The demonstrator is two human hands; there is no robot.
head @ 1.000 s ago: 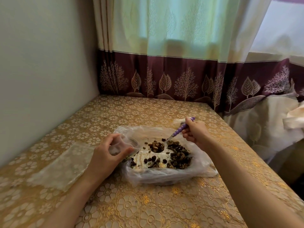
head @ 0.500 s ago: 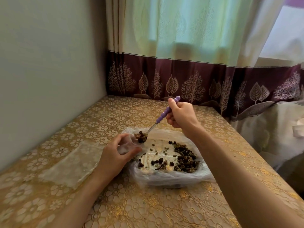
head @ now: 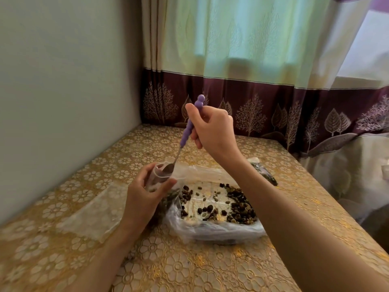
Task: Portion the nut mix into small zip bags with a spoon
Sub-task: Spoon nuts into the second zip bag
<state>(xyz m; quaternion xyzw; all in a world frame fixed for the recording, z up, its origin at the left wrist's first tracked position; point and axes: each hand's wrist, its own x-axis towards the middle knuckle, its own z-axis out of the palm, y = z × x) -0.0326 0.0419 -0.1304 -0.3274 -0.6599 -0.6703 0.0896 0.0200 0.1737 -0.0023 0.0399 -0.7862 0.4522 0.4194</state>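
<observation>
Above the open mouth of the small zip bag (head: 158,176), the spoon (head: 187,134) stood steeply tipped, its purple handle pointing to 12 o'clock and its bowl dipped into the bag's rim. Half a second earlier the spoon had lain flatter, with a heap of nuts on its bowl just short of the bag; a second earlier it had been down in the nut mix (head: 229,204). The right hand (head: 212,131) had risen with it and was closed around the handle, thumb and fingers pinched on the beaded grip. The left hand (head: 145,197) held the small bag as before, thumb and fingers curled around its sides, keeping the mouth spread. What the bag held could not be told through the blur.

The nut mix lay spread in a big clear bag (head: 212,230) at 3 o'clock of the left hand, thickest along its right side, with scattered pieces toward the middle. A flat empty zip bag (head: 94,216) lay on the gold flowered tablecloth (head: 189,268) at 9 o'clock of the left hand. A dark filled packet (head: 264,172) showed at 1 o'clock of the big bag, partly hidden behind the right forearm. A curtain (head: 242,81) hung along the far edge at 12 o'clock
</observation>
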